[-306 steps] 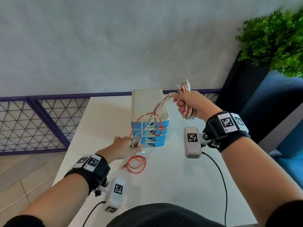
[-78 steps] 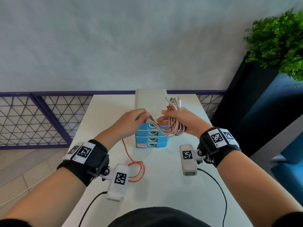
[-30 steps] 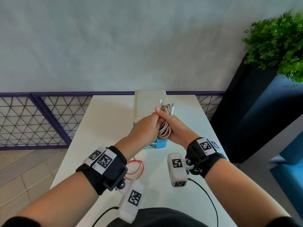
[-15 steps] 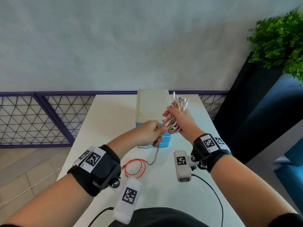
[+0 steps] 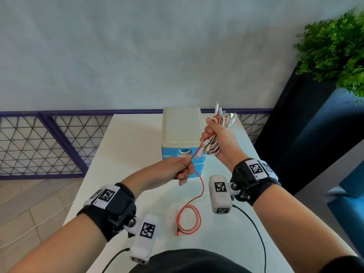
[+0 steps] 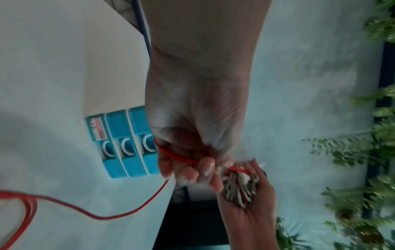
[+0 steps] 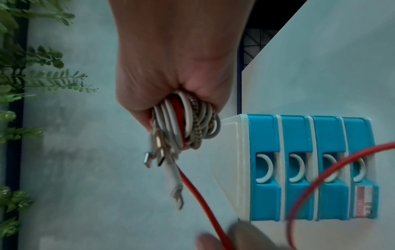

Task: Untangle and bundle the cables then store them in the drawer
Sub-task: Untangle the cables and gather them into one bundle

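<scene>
My right hand (image 5: 215,137) grips a coiled bundle of white, braided and red cables (image 5: 213,147) (image 7: 188,121) in the air, just right of the drawer unit (image 5: 182,134). Plug ends stick up above the fist. A red cable (image 5: 197,152) (image 6: 177,156) runs taut from the bundle down to my left hand (image 5: 184,167), which pinches it. Its loose end drops to the white table (image 5: 128,146) and lies in a loop (image 5: 189,220). The unit's blue drawers (image 7: 299,167) (image 6: 128,143) are all closed.
The drawer unit has a cream top and stands at the table's far middle. A purple mesh railing (image 5: 49,142) runs behind and left of the table. A potted green plant (image 5: 334,46) and dark blue furniture stand to the right.
My left hand has slid down and toward me along the red cable, pulling it straight. My right hand has lifted the bundle slightly right. More red cable lies looped on the table.
</scene>
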Motion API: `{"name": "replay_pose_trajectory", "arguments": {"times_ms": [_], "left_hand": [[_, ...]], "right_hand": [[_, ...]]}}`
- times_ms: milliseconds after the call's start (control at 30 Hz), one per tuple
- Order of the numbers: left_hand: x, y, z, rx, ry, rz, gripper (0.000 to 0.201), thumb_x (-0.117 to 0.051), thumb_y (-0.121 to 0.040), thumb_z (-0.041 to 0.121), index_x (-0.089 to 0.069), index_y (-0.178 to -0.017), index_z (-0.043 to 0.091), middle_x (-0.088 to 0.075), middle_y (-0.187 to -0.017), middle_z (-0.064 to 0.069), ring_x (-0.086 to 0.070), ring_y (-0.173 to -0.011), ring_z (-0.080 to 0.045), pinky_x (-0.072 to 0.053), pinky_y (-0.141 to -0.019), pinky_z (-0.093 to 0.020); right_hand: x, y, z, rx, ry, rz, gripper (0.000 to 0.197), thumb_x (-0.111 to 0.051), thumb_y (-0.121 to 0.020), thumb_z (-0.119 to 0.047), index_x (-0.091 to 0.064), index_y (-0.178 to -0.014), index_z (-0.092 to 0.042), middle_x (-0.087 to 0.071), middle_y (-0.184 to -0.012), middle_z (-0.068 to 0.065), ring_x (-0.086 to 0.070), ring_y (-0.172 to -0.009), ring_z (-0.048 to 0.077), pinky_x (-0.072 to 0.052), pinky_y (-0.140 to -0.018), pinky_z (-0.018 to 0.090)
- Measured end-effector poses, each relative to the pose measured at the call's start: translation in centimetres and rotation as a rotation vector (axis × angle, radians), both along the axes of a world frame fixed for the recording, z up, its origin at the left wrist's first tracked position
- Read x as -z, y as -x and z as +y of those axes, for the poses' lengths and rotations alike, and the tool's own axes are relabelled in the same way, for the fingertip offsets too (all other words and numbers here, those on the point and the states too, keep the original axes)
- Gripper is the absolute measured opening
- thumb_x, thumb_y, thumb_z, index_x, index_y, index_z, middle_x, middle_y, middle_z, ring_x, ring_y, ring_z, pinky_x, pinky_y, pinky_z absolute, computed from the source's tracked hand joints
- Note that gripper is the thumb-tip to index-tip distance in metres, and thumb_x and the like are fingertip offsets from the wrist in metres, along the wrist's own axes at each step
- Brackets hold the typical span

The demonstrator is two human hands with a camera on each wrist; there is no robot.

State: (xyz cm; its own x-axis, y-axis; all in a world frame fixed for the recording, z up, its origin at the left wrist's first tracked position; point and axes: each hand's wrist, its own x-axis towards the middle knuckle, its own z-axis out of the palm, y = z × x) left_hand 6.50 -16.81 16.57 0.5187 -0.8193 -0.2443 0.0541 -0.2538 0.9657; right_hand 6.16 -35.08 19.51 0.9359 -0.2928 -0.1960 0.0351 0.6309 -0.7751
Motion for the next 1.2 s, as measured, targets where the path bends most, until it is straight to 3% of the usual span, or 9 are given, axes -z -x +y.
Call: {"name": "replay_pose_trajectory", "arguments": {"times_ms": [200,300,400,533,700,833,967,1067,1200], "left_hand": [[1.2,-1.3,2.7,0.072,-0.134,0.167,0.033,-0.035,-0.1,0.032,-0.061,-0.099,0.012,-0.041,-0.062,0.005,-0.042,-0.055,-0.012,-0.036,-0.06,-0.021],[0.8,-1.9,3.0,0.054,-0.275,-0.013,0.023,-0.051,-0.096,0.029,-0.07,-0.103,0.018,-0.054,-0.068,0.007,-0.043,-0.057,-0.009,-0.038,-0.058,-0.014],[-0.3,-2.8,2.3,-0.074,-0.386,-0.388,0.008,-0.07,-0.085,0.022,-0.076,-0.081,0.026,-0.063,-0.056,0.02,-0.048,-0.051,0.002,-0.036,-0.056,-0.01],[-1.8,-3.5,0.8,-0.256,-0.306,-0.625,0.006,-0.077,-0.077,0.021,-0.077,-0.081,0.026,-0.06,-0.052,0.03,-0.049,-0.051,0.007,-0.034,-0.053,-0.011],[-3.6,-3.2,-0.5,-0.36,-0.147,-0.749,0.008,-0.075,-0.077,0.014,-0.076,-0.08,0.021,-0.067,-0.072,0.016,-0.057,-0.067,0.004,-0.038,-0.062,-0.005],[-3.7,-2.7,-0.9,-0.32,-0.157,-0.833,0.01,-0.075,-0.075,0.009,-0.069,-0.075,0.018,-0.06,-0.07,0.014,-0.055,-0.064,0.003,-0.036,-0.059,-0.007],[-3.4,-2.4,-0.6,-0.342,-0.179,-0.895,0.027,-0.075,-0.077,0.015,-0.048,-0.077,0.018,-0.062,-0.078,0.013,-0.057,-0.074,0.015,-0.041,-0.058,-0.011],[-3.7,-2.3,-0.3,-0.331,-0.295,-0.948,0.033,-0.075,-0.076,0.037,-0.047,-0.089,0.027,-0.06,-0.079,0.009,-0.061,-0.073,-0.01,-0.046,-0.056,-0.031],[-3.5,-2.7,-0.3,-0.285,-0.415,-0.942,0.027,-0.067,-0.08,0.046,-0.061,-0.073,0.021,-0.056,-0.062,0.005,-0.05,-0.057,-0.014,-0.032,-0.05,-0.026]], "right_hand": [[-0.5,0.1,-1.5,0.07,-0.01,-0.017,0.024,-0.054,-0.096,-0.011,-0.046,-0.074,-0.015,-0.046,-0.05,-0.002,-0.051,-0.043,0.012,-0.049,-0.049,0.025],[-0.8,0.5,-1.7,-0.025,0.017,-0.016,0.021,-0.053,-0.097,-0.011,-0.049,-0.076,-0.013,-0.051,-0.055,0.0,-0.056,-0.048,0.014,-0.053,-0.056,0.028],[-1.0,0.9,-2.0,-0.205,0.221,0.048,0.014,-0.054,-0.095,-0.011,-0.056,-0.082,-0.007,-0.067,-0.065,0.005,-0.069,-0.061,0.019,-0.059,-0.064,0.032],[-0.9,1.3,-1.3,-0.451,0.433,0.099,0.01,-0.054,-0.095,-0.012,-0.057,-0.09,-0.004,-0.071,-0.104,0.022,-0.069,-0.099,0.033,-0.057,-0.084,0.039],[-0.3,2.0,-0.3,-0.632,0.411,0.106,0.011,-0.061,-0.091,-0.015,-0.063,-0.09,-0.004,-0.066,-0.1,0.024,-0.067,-0.091,0.036,-0.052,-0.091,0.045],[-0.1,2.2,0.0,-0.71,0.287,0.12,0.02,-0.058,-0.091,-0.02,-0.061,-0.105,-0.007,-0.068,-0.102,0.021,-0.069,-0.092,0.036,-0.045,-0.098,0.051],[-0.1,2.4,0.1,-0.751,0.242,0.113,0.037,-0.054,-0.094,-0.014,-0.051,-0.13,-0.009,-0.065,-0.105,0.025,-0.07,-0.084,0.029,-0.055,-0.083,0.041],[-0.5,2.7,0.0,-0.744,0.394,0.164,0.022,-0.058,-0.093,-0.012,-0.058,-0.114,-0.005,-0.068,-0.106,0.026,-0.069,-0.075,0.022,-0.056,-0.075,0.033],[-0.8,2.9,-0.4,-0.733,0.476,0.148,0.022,-0.058,-0.092,-0.007,-0.061,-0.114,-0.008,-0.069,-0.092,0.019,-0.067,-0.067,0.02,-0.057,-0.062,0.029]]}}
